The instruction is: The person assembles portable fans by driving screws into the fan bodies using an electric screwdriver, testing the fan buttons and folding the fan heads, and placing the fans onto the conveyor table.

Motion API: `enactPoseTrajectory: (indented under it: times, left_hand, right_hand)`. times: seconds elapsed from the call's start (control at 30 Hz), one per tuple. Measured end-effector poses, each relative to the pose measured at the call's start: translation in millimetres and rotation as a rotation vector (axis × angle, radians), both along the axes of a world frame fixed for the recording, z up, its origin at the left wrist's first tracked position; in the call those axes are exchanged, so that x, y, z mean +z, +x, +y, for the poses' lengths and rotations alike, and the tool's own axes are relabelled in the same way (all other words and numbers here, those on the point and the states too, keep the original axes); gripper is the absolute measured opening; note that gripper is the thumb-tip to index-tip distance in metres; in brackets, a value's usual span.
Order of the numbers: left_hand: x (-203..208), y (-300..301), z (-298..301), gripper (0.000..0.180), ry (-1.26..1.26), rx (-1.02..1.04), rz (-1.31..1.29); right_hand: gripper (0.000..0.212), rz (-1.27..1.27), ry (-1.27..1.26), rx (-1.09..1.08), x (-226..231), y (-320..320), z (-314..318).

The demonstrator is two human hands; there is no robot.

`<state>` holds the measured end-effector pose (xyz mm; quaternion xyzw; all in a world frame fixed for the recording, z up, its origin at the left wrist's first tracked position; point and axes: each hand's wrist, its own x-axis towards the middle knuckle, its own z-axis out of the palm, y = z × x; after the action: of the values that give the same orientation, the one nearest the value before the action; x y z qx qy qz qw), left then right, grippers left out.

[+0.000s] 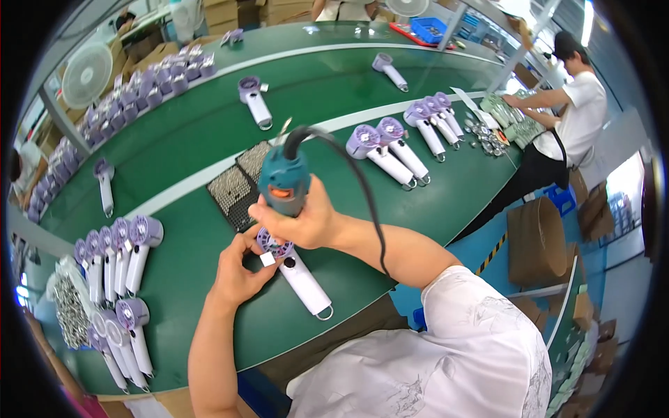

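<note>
Right hand point(317, 217) is grasping one teal corded tool point(284, 181), apparently aiming it from above; left hand point(239, 273) is cupping the top of one lilac-and-white fan point(304, 284), centre of frame, likely steadying it on the tabletop point(390, 207). Five more fans point(394, 170) are lying right of centre, a row of five point(138, 270) at left, a cluster of about four point(141, 350) lower left

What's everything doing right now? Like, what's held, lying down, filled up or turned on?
Right hand: closed around the teal power tool.
Teal power tool: held above the handheld fan; can't tell if it's running.
Left hand: fingers curled at the fan's head.
Handheld fan: lying on the green table.
Black cord: attached, curving.
Big caged fan: can't tell if it's spinning.
</note>
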<state>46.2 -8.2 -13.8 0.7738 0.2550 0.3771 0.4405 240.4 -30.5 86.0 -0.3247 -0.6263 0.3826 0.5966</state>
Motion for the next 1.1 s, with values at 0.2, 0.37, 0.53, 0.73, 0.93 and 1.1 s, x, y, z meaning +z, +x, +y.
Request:
enactPoseTrajectory:
  times: [0.2,0.37,0.53,0.73,0.93,1.1]
  left_hand:
    - [-2.9,6.6,-5.7,0.044,-0.12,-0.038,-0.049]
    - [-0.6,37.6,-11.1,0.066,-0.069,-0.025,0.027]
    - [10.9,94.1,-6.3,0.076,0.06,-0.017,0.091]
    - [5.4,187.5,17.8,0.074,0.214,0.1,0.133]
    - [3.2,230.4,45.1,0.072,0.203,0.156,0.143]
    - [7.7,255.4,63.9,0.067,0.057,0.132,0.162]
  right_hand:
    - [0.01,0.017,-0.027,0.117,4.3,11.7,-5.5]
    - [0.011,-0.232,0.375,-0.041,42.1,73.0,-57.3]
    - [0.031,-0.768,0.816,-0.612,72.3,184.2,-118.1]
    - [0.04,-1.297,0.356,-0.973,8.5,320.0,-195.6]
    - [0.035,-1.463,-0.007,-0.97,-44.9,395.9,-211.4]
    - [0.035,-1.541,-0.18,-0.957,-63.4,432.6,-202.8]
